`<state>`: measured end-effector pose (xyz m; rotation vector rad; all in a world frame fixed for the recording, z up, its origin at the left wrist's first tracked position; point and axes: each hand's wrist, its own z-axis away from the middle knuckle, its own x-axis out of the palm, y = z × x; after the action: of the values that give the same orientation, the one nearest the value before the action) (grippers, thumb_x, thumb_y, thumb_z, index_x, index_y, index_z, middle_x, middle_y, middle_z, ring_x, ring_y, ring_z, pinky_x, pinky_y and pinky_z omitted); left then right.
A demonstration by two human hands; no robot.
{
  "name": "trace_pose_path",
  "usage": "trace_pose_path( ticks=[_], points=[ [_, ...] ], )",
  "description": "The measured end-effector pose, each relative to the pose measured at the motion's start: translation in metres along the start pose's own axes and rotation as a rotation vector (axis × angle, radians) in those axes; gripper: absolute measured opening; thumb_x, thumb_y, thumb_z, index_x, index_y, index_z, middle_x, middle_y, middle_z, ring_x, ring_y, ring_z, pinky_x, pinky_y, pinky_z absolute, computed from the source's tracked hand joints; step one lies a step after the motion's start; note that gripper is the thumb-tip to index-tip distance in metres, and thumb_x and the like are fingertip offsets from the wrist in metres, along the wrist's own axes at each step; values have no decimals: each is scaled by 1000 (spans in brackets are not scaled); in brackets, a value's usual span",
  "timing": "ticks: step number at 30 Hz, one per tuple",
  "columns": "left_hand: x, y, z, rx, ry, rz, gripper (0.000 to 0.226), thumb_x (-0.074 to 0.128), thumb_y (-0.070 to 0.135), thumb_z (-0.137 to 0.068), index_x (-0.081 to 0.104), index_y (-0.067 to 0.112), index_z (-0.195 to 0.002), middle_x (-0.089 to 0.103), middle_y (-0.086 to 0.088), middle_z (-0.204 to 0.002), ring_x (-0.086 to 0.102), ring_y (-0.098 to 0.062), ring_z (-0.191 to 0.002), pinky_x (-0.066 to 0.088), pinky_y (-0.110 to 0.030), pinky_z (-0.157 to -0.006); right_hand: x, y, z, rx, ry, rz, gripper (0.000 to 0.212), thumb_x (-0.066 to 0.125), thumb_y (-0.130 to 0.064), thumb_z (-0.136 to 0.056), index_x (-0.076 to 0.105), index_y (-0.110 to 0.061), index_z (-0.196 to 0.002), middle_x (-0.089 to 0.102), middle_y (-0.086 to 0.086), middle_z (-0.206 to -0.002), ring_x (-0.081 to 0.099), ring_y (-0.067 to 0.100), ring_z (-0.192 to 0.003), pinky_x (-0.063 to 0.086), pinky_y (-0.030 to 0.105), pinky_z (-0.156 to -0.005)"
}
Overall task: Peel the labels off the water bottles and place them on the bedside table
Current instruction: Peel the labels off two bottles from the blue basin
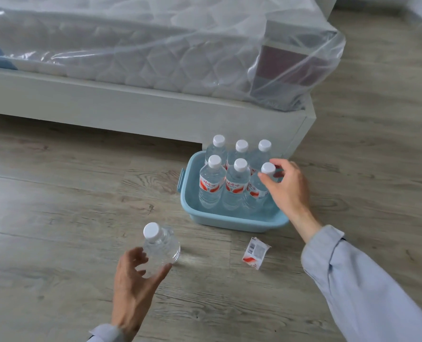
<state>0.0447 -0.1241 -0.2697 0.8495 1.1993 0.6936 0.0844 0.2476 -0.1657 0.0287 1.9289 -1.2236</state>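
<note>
floor (57, 193): grey wood planks, under the tub and all round it
bed (131, 109): pale frame just behind the tub; the mattress (131, 50) on it is wrapped in clear plastic
tub (229, 222): light blue, on the floor – the landmark
labelled bottles (211, 186): six in the tub in two rows of three, white caps, red-and-white labels on
right hand (289, 188): over the tub's right side, thumb and fingertips pinching the cap (268, 168) of the front-right bottle (257, 188), which leans slightly
left hand (133, 282): in front and left of the tub, fingers and thumb curled round the bare bottle's lower half
bare bottle (161, 248): no label, tilted, cap up – cannot tell if it touches the floor
peeled label (255, 253): crumpled on the floor, just in front of the tub
</note>
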Motion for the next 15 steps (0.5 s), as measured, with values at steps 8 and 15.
trace_pose_path(
  ticks=[8, 15],
  points=[
    [2, 13, 26, 33, -207, -72, 32, 96, 10, -75, 65, 18, -77, 74, -4, -73, 70, -8, -71, 50, -15, -61, -1, 10, 12, -24, 44, 40, 26, 84, -21, -87, 73, -16, -110, 64, -6, -102, 67, 21, -97, 47, 29, -83],
    [27, 97, 42, 349, -371, -17, 24, 89, 30, -85, 77, 24, -104, 74, 16, -100, 69, -5, -100, 55, -21, -80, -56, -35, 33, -137, 118, -41, 26, 84, -24, -85, 75, -18, -109, 72, 0, -102, 71, 21, -90, 58, 38, -86]
  ],
)
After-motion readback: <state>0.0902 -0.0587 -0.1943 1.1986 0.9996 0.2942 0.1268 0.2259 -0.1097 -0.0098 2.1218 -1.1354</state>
